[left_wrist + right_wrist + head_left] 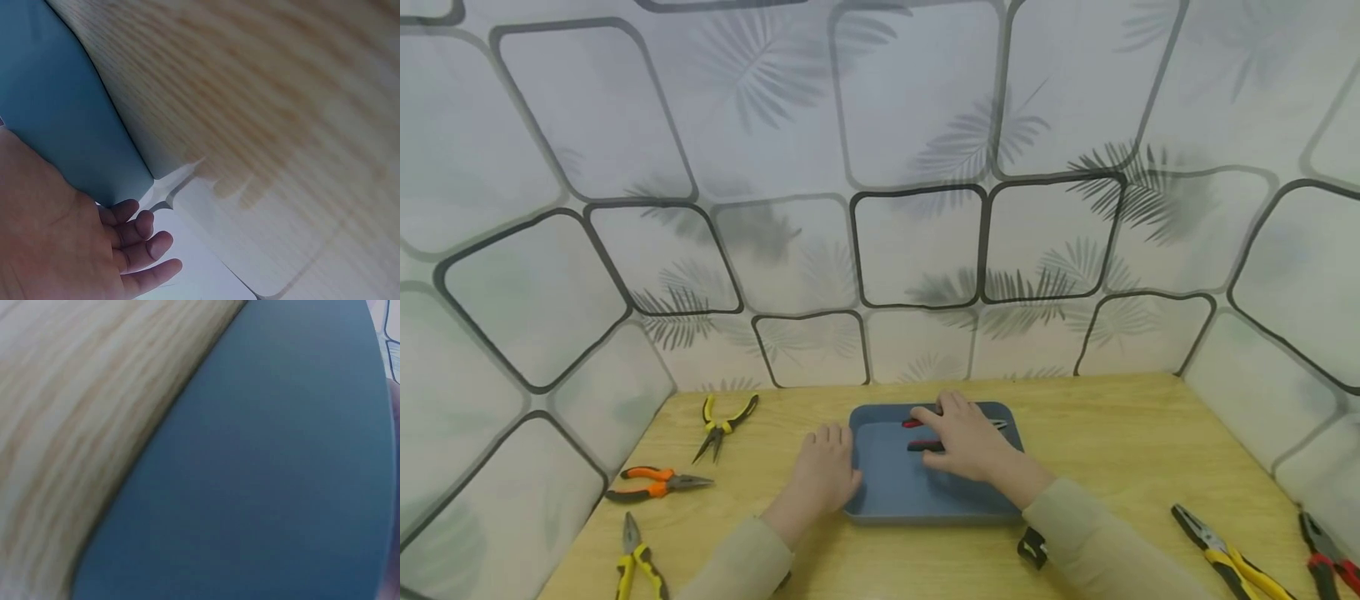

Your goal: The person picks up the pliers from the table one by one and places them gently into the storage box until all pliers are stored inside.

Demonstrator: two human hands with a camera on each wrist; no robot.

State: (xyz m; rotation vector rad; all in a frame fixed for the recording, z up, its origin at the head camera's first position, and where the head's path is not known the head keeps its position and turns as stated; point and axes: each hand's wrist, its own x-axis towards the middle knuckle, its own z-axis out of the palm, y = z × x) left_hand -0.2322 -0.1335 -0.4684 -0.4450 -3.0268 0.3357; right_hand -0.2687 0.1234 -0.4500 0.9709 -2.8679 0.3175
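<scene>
A blue-grey tray (887,500) sits on the wooden table in front of me. Inside it, toward the back, lies a pair of pliers (923,446) with red and black handles pointing left and a metal nose to the right. My right hand (966,437) holds these pliers from above, thumb on the near side, and hides their middle. At the tray's left wall, my left hand (822,471) rests with its thumb at the rim. In the left wrist view its fingers (140,244) are loosely bent beside the wall. The right wrist view mostly shows the tray's outer wall (250,462).
On the left lie yellow-black pliers (718,429), orange-black pliers (658,483) and another yellow pair (637,554). At right are yellow-black pliers (1217,546) and red-black pliers (1324,550). A black object (1032,547) shows beside my right sleeve. A patterned wall (917,250) stands behind the table.
</scene>
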